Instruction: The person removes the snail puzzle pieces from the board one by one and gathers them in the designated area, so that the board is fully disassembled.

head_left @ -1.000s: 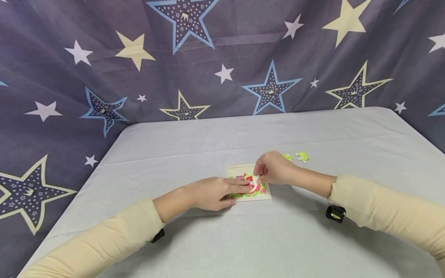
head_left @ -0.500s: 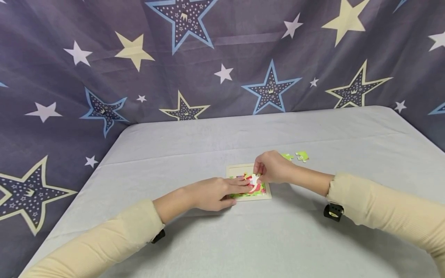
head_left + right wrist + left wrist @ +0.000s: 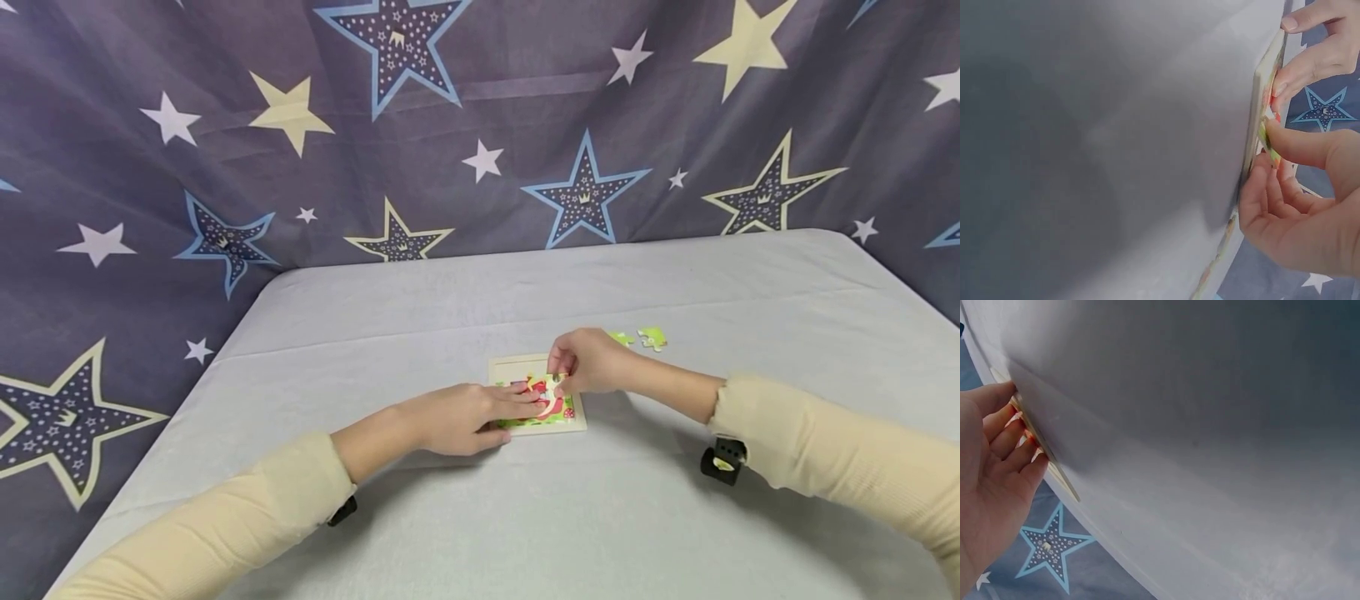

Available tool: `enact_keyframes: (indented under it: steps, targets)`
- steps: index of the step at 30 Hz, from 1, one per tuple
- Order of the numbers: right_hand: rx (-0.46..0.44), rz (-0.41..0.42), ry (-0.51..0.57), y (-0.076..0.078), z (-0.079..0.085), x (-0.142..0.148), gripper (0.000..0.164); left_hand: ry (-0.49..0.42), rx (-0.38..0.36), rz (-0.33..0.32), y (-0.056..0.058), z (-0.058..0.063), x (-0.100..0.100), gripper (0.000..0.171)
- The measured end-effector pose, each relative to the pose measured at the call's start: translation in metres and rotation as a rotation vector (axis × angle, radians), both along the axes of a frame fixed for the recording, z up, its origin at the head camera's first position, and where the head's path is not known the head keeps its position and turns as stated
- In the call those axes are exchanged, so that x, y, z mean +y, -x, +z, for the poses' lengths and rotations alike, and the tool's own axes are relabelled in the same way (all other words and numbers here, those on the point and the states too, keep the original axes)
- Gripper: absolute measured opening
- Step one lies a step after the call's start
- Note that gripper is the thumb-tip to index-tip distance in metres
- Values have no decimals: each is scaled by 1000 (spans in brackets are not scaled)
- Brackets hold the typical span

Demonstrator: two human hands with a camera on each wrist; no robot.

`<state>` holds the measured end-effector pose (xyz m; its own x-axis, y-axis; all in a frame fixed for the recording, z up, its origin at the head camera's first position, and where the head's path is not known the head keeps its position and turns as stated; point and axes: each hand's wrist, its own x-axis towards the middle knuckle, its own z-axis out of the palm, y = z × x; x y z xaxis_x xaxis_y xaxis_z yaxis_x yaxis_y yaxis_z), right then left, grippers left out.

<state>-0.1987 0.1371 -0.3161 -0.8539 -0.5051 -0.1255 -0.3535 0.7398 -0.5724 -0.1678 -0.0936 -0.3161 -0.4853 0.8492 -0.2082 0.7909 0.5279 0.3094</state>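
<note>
Pale wood, slim and straight-sided, is what the puzzle frame (image 3: 551, 429) seems to be made of, and it's laid flat on the cloth-covered bench (image 3: 480, 533). Wide stretches of smooth, light grey fabric are spread on the near side and out to the left and right. The far edge, with its rounded corners, is backed by a dark curtain (image 3: 510, 50) printed with stars, so that side is pretty much walled in. Inside the rim, a red and green picture (image 3: 567, 413) is partly covered by the left hand (image 3: 465, 417): fingers stretched out flat, nothing gripped, thumb put at the near left corner. By the right hand (image 3: 592, 362), fingers bent, a thin puzzle piece (image 3: 1264, 135) is pinched over the frame's right part; it's held tilted, though whether its lower edge is touching can't be told. Just beyond that hand, two loose pieces (image 3: 654, 337), lime green with knobbly jigsaw outlines, are seen side by side, one partly hidden. Both forearms are covered by cream sleeves (image 3: 832, 446).
</note>
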Motion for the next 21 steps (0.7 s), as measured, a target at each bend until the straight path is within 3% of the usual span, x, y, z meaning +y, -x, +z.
enact_keyframes:
  steps: [4,21]
  targets:
    - [17,4,13,-2,-3,2,20,1,-1,3,-1,-1,0,50]
    - [282,109,22,-20,-6,4,5,-7,4,-1,-1,-1,-1,50]
